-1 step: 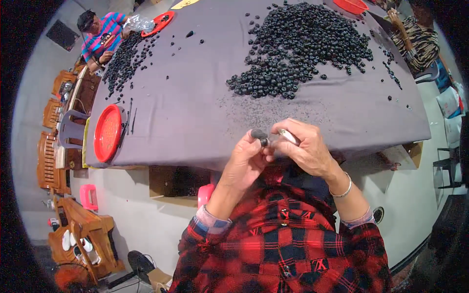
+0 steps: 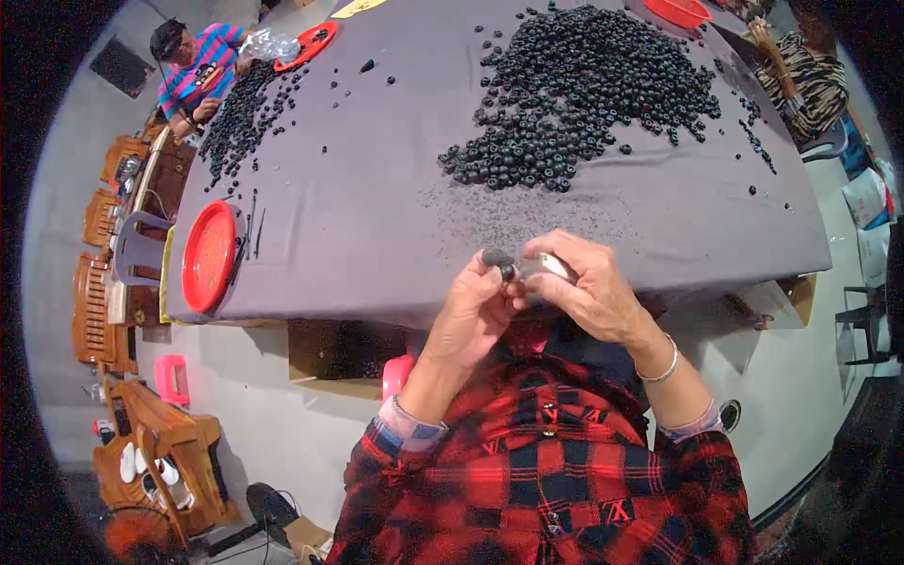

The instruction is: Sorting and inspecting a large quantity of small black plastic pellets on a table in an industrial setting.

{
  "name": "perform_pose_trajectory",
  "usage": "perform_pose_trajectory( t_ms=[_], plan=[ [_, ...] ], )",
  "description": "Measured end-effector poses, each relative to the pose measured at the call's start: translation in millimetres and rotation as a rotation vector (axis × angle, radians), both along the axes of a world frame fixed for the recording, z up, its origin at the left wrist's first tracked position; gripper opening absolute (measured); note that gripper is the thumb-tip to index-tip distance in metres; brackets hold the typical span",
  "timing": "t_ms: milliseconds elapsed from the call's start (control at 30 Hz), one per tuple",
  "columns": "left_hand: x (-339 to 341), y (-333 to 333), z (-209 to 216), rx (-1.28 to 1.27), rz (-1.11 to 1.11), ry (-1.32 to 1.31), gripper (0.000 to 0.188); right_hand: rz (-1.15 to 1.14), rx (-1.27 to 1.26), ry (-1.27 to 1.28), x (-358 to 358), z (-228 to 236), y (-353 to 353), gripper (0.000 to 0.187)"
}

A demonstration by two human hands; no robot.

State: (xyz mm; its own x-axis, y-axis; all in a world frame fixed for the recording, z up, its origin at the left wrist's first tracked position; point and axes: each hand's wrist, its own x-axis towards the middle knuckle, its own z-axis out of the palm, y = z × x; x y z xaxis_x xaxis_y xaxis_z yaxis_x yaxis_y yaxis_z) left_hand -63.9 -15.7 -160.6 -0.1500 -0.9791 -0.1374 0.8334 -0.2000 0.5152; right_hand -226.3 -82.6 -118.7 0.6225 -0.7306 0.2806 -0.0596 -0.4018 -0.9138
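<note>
Over the near edge of the cloth-covered table [image 2: 377, 226], my left hand [image 2: 471, 315] pinches a small round black bead [image 2: 508, 272] between thumb and fingers. Dark covering shows at its fingertips. Close beside it, my right hand [image 2: 598, 292] is closed around a slim tool with a whitish handle [image 2: 556, 266]. The tool's working end points toward the bead; it is too small and blurred to tell its kind. Fine dark crumbs [image 2: 527, 215] are scattered on the cloth just beyond both hands. Farther off lies a large heap of black beads [image 2: 603, 75], many showing holes.
A red tray [image 2: 207, 256] sits at the table's left edge, with thin dark tools [image 2: 249, 231] beside it. Across the table, one person [image 2: 198, 71] is at another bead pile [image 2: 240, 113] near a red dish [image 2: 311, 42]. A red basket [image 2: 678, 11] stands at the far right, near a second person [image 2: 800, 85].
</note>
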Motion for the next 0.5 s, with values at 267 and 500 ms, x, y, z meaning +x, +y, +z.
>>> perform_pose_trajectory(
  t_ms=[267,500],
  plan=[
    [1.3,1.5,-5.3,0.031,0.143,0.087,0.016,-0.047,-0.365,0.155,5.0,-9.4,6.6,0.021],
    [2.3,1.8,-8.1,0.013,0.124,0.093,0.016,-0.063,-0.371,0.133,5.1,-11.8,5.2,0.019]
  ],
)
